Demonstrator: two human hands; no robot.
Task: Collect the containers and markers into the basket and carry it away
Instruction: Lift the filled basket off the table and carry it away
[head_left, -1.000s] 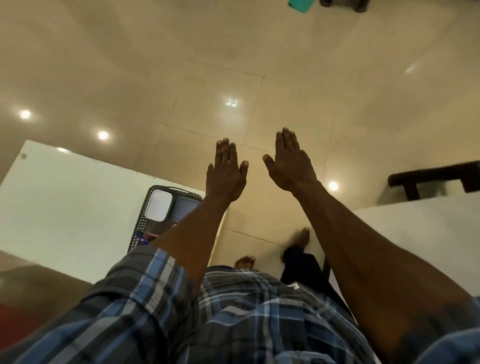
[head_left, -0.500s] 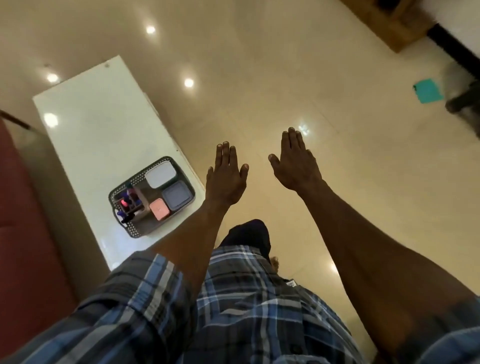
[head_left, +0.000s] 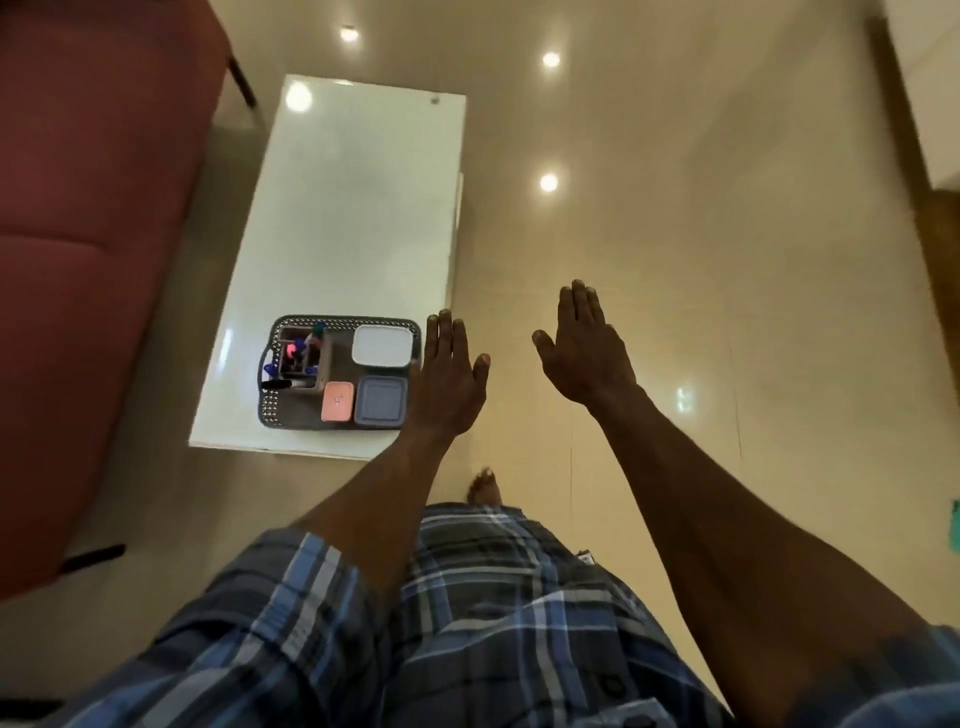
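Grey perforated basket (head_left: 332, 422) lies lengthwise across the near end of the white table (head_left: 358, 208), just left of the left hand's (head_left: 448, 387) fingertips, holding white, blue and pink lidded containers plus upright markers (head_left: 300, 353). Both hands, right hand (head_left: 584, 353) included, hover flat, fingers together, holding nothing.

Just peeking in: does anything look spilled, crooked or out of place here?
Nothing stands out. The basket sits flat on the white table, near its front edge, with lidded containers and markers inside. Both hands are open and empty.
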